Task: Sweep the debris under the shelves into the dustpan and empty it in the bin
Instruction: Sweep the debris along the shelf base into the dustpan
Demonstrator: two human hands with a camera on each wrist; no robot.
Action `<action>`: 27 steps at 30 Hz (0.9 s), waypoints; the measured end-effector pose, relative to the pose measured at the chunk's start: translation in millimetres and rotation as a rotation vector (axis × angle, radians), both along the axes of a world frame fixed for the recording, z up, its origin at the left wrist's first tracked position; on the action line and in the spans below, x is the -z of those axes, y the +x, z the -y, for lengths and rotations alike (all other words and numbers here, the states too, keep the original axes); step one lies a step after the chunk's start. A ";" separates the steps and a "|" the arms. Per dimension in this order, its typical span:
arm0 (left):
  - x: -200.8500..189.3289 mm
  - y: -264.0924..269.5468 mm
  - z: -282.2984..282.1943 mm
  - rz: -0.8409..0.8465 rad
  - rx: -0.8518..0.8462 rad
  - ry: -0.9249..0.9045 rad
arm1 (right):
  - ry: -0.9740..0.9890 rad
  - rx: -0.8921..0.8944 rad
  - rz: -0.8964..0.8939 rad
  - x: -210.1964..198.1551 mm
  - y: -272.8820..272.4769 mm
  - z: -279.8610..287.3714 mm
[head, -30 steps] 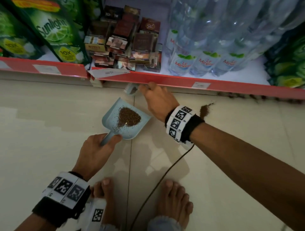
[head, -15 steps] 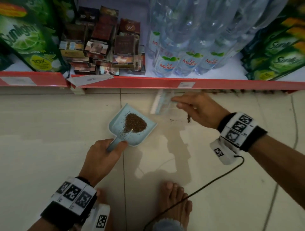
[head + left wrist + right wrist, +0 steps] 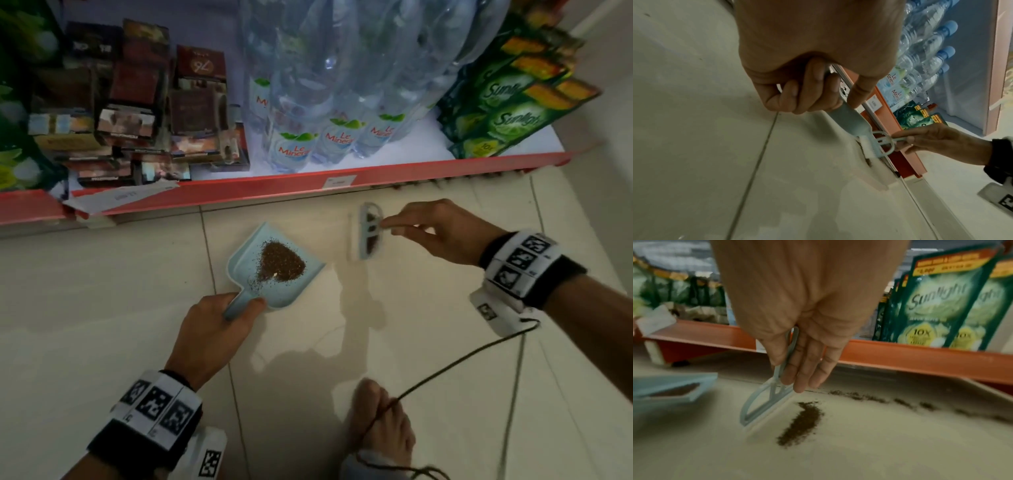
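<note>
A light blue dustpan (image 3: 245, 263) lies flat on the tiled floor below the red shelf edge (image 3: 274, 186), with a heap of brown debris (image 3: 282, 263) in it. My left hand (image 3: 219, 325) grips its handle (image 3: 846, 118). To the pan's right, my right hand (image 3: 411, 226) pinches the handle of a small light blue brush (image 3: 366, 231), whose bristles touch the floor. A short pile of debris (image 3: 801, 421) lies just right of the brush (image 3: 764, 404). A thin line of debris (image 3: 900, 400) runs along the shelf base further right.
The bottom shelf holds water bottles (image 3: 308, 137), green Sunlight pouches (image 3: 507, 113) and stacked dark boxes (image 3: 137, 120). A loose price label (image 3: 120, 198) hangs off the shelf edge. My bare foot (image 3: 380, 421) and a dark cable (image 3: 462, 363) are on the tiles behind the pan.
My right hand has carried the brush from the dustpan's far edge to the right along the shelf, and it now stands at a debris pile. The dustpan and my left hand have stayed put.
</note>
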State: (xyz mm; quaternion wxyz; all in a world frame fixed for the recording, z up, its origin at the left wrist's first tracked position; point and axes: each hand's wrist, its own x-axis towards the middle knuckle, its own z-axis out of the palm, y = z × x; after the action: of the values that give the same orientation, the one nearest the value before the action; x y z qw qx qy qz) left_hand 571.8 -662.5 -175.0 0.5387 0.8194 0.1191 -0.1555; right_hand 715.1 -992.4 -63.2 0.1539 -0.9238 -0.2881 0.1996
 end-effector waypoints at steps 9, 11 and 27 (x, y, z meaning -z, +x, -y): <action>-21.8 30.3 31.5 0.073 0.150 0.060 | -0.014 0.140 0.038 19.5 -20.1 28.0; -24.6 35.2 43.2 0.077 0.166 0.060 | 0.106 0.276 0.085 15.8 -29.7 48.2; -65.4 92.5 175.4 -0.055 0.286 0.090 | 0.648 0.883 0.115 38.9 -19.2 180.6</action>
State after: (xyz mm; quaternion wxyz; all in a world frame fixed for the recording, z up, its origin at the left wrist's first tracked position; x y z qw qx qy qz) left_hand 664.3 -837.8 -109.6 0.4702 0.8468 0.0226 -0.2477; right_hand 695.9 -1173.1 -102.1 0.4834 -0.8718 0.0722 -0.0338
